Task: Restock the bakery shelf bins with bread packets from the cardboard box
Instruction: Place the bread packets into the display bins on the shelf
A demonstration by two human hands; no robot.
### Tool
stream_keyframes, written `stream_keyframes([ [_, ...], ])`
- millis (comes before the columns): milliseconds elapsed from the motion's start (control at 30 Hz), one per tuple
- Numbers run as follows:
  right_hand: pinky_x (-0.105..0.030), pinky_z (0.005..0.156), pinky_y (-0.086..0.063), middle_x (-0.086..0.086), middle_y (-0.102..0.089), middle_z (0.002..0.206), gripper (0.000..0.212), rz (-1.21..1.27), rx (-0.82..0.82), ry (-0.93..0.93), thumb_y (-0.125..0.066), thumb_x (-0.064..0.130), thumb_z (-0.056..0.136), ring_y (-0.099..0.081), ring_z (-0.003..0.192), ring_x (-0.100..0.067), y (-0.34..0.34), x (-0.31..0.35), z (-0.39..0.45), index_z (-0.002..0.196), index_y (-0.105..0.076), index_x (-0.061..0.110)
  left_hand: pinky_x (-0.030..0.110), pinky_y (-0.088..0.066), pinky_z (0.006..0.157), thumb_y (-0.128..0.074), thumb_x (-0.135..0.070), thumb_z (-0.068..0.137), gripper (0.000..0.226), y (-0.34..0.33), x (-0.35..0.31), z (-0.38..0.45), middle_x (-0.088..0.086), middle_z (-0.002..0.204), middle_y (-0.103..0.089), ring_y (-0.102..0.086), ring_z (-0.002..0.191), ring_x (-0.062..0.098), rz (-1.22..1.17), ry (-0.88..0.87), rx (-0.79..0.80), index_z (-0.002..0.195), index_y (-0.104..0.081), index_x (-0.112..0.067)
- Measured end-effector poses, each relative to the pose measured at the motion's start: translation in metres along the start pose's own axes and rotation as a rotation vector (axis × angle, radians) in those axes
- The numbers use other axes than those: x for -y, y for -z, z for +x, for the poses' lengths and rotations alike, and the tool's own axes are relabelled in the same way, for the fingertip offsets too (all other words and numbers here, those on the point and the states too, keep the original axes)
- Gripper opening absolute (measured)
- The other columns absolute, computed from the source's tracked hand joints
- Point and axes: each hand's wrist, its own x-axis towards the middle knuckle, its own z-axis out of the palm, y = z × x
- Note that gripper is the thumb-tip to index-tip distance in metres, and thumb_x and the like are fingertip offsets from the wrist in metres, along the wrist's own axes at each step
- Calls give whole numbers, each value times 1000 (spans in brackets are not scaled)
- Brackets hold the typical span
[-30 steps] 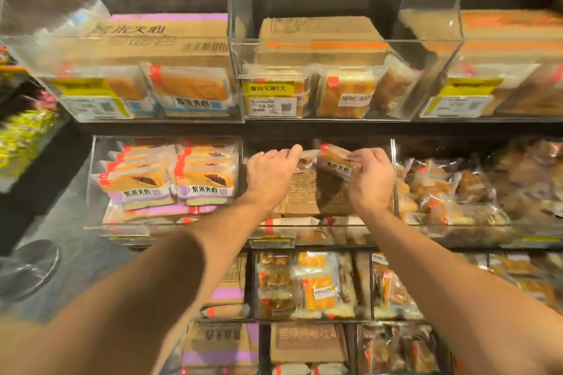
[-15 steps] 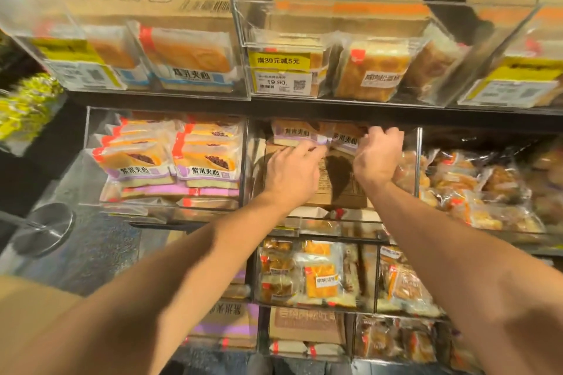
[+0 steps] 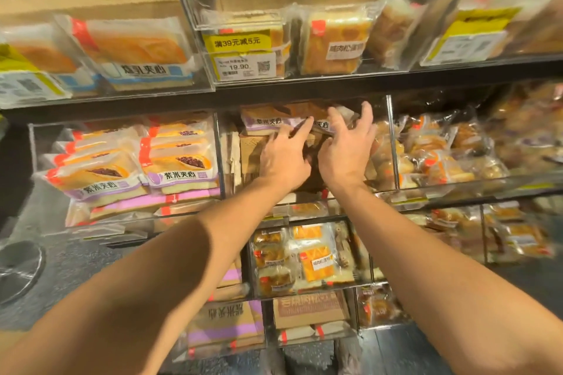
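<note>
Two hands work inside the middle bin point(image 3: 388, 143) of the centre shelf row. Compared with half a second earlier, the right hand point(image 3: 347, 152) has uncurled; its fingers now spread wide over the right bread packet point(image 3: 323, 124). The left hand point(image 3: 285, 158) lies flat, fingers extended, touching the left bread packet point(image 3: 268, 123). Both packets sit at the bin's rear, above the cardboard box point(image 3: 246, 155). Acrylic dividers bound each side closely; the shelf edge point(image 3: 274, 91) overhangs just above.

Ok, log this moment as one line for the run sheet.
stage: placing packets | left hand: fingers on purple-label packet | right hand: open, over second packet | bin: middle shelf bin, cardboard box inside
</note>
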Motion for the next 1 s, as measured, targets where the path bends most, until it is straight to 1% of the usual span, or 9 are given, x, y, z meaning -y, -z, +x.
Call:
stream_keyframes([
  [100, -42, 106, -36, -18, -12, 159, 66, 95, 42, -121, -57, 0, 86, -33, 132, -42, 4, 0, -4, 143, -46, 33, 48, -43, 107, -64, -39, 90, 76, -2, -4, 2, 6, 148, -41, -42, 134, 31, -2, 2, 18, 152, -22, -44],
  [233, -40, 100, -46, -17, -24, 151, 81, 202, 132, -237, -71, 5, 82, -54, 118, -38, 3, 8, -1, 148, -33, 32, 52, -38, 110, -63, -44, 91, 74, -1, -3, 5, 9, 149, -41, -40, 135, 34, 29, 68, 10, 153, -21, -41],
  [400, -38, 111, -38, -19, -25, 157, 67, 277, 189, -249, -67, 6, 88, -37, 140, -37, -2, 10, 24, 146, -36, 20, 47, -38, 110, -63, -43, 89, 75, 9, 3, 6, 9, 151, -36, -35, 136, 34, 60, 156, 50, 153, -22, -39],
  [533, -37, 112, -35, -20, -22, 159, 55, 293, 211, -245, -63, 9, 91, -34, 143, -37, 1, 6, 33, 142, -41, 17, 47, -41, 106, -61, -47, 89, 71, 13, 6, 5, 8, 148, -39, -36, 134, 32, 88, 195, 39, 150, -25, -41],
  [633, -36, 112, -36, -18, -21, 160, 61, 287, 123, -238, -63, 10, 92, -36, 142, -36, 1, 10, 22, 146, -37, 22, 48, -43, 103, -64, -46, 87, 66, 14, 5, 4, 5, 143, -41, -35, 132, 30, 119, 203, -56, 145, -34, -41],
  [700, -37, 111, -36, -15, -16, 162, 71, 281, 149, -219, -66, 10, 90, -34, 143, -34, -3, 15, 11, 150, -31, 26, 49, -42, 103, -67, -43, 85, 66, 13, 4, 3, 5, 141, -41, -35, 130, 30, 138, 189, -105, 144, -37, -39],
  [767, -38, 109, -40, -14, -8, 164, 80, 239, 253, -174, -70, 13, 87, -34, 143, -35, -11, 18, 7, 152, -27, 28, 50, -41, 105, -68, -34, 85, 68, 11, 3, 4, 6, 144, -38, -34, 131, 31, 148, 194, -89, 145, -35, -39],
  [867, -36, 105, -43, -13, -6, 164, 79, 155, 333, -141, -71, 18, 87, -36, 141, -36, -17, 20, 15, 152, -27, 27, 49, -40, 108, -66, -25, 85, 75, 9, 3, 4, 6, 150, -31, -31, 136, 31, 145, 221, -30, 148, -30, -40],
  [1000, -36, 107, -41, -11, -6, 164, 79, 127, 348, -138, -71, 21, 88, -33, 143, -35, -17, 19, 15, 153, -26, 28, 46, -40, 107, -68, -30, 86, 78, 9, 6, 1, 4, 154, -27, -29, 139, 29, 115, 198, -7, 151, -26, -39],
])
